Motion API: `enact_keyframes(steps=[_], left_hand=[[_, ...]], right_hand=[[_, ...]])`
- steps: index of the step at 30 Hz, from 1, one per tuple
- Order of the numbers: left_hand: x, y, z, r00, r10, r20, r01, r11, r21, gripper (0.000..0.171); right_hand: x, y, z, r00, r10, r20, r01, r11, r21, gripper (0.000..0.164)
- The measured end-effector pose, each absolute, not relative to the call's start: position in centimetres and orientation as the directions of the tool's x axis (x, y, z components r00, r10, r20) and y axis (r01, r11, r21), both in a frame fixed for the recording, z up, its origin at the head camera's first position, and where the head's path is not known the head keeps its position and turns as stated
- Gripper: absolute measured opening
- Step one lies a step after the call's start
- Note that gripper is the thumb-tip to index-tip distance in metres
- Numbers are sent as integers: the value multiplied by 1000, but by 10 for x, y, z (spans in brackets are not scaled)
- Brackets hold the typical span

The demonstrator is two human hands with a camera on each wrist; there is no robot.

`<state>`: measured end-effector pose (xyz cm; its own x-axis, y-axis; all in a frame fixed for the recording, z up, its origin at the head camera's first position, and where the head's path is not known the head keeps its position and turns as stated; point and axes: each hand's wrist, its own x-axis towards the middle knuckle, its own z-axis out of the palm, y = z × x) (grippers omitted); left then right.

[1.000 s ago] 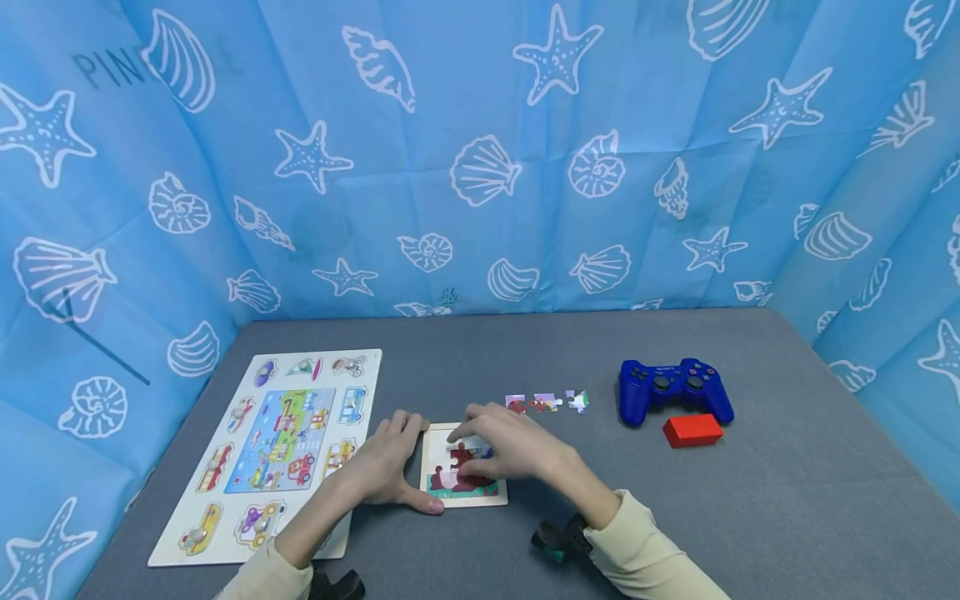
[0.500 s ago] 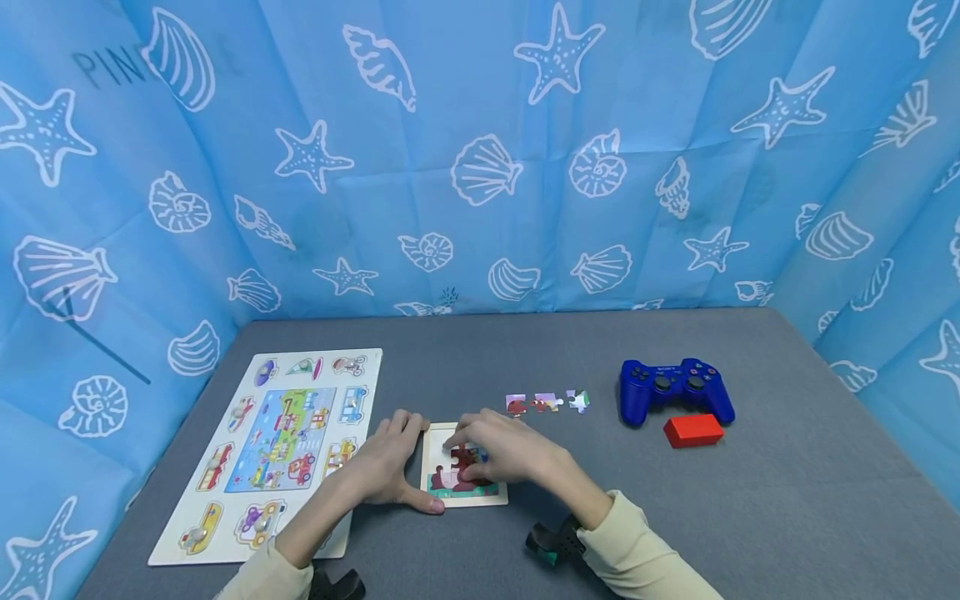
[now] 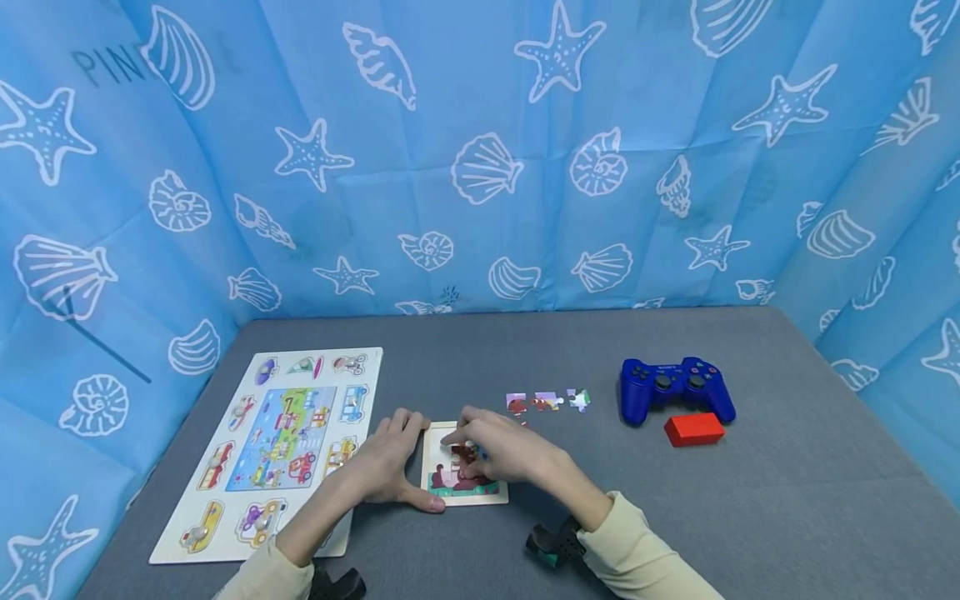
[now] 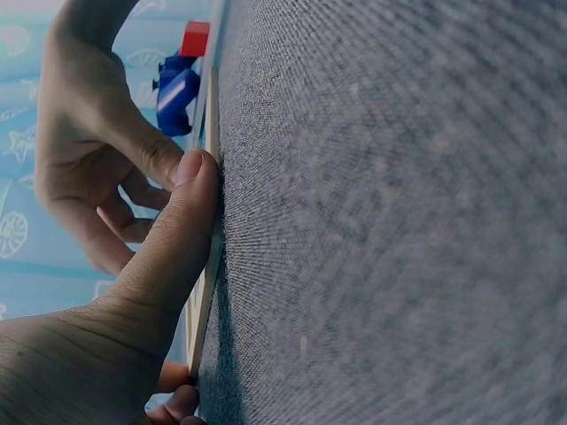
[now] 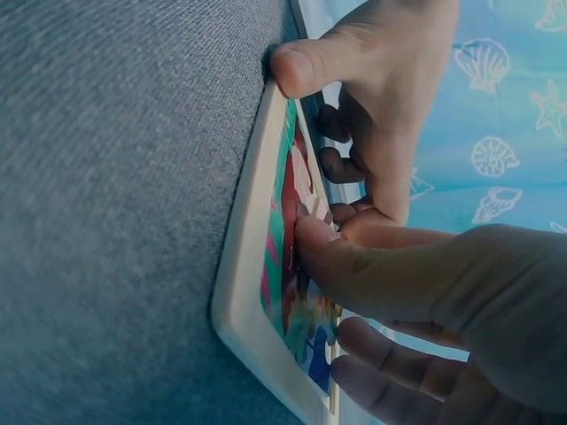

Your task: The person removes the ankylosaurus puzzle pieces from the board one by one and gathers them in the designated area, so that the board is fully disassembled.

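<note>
A small wooden puzzle tray lies flat on the table in the head view, partly filled with brown, pink and green jigsaw pieces. My left hand holds its left side, thumb along the near edge and fingers at the far left corner. Over the tray's right half, my right hand pinches a brown puzzle piece between thumb and index finger. The right wrist view shows that thumb low against the picture; the piece's edges are mostly hidden. Bare white backing shows at the tray's upper left.
Several loose jigsaw pieces lie behind the right hand, one mostly covered by it. A large knobbed vehicle puzzle board lies at left. At right are a blue game controller and a red block. A blue curtain hangs behind.
My right hand has shifted slightly left over the tray, its fingers still at the brown piece. A bit of a loose piece now shows behind it. My left hand stays in place.
</note>
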<state>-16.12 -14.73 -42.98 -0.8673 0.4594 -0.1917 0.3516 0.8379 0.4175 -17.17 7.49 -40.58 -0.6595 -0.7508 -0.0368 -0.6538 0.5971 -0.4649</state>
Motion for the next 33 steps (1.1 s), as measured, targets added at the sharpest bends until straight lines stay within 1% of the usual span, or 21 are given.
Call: enact_keyframes(steps=[6, 13, 16, 24, 29, 33], left_hand=[[-161, -147, -430, -869, 453, -198, 342, 840, 421, 105], [-161, -147, -430, -870, 450, -199, 337, 840, 425, 105], [-161, -147, -430, -870, 450, -200, 337, 840, 425, 106], [-161, -147, -430, -870, 451, -197, 338, 839, 427, 106], [-161, -147, -429, -868, 458, -192, 346, 835, 428, 106], [-160, -147, -429, -868, 460, -189, 347, 832, 433, 107]], right_hand=[[-171, 75, -406, -684, -729, -37, -627, 612, -482, 40], [-170, 77, -407, -687, -725, -39, -619, 613, -491, 34], [-171, 77, -407, -682, -730, -42, -624, 611, -487, 34], [-173, 80, -408, -640, -766, -62, -666, 593, -453, 36], [-173, 80, -407, -623, -779, -69, -684, 586, -436, 31], [-173, 81, -406, -621, -780, -80, -674, 583, -453, 30]])
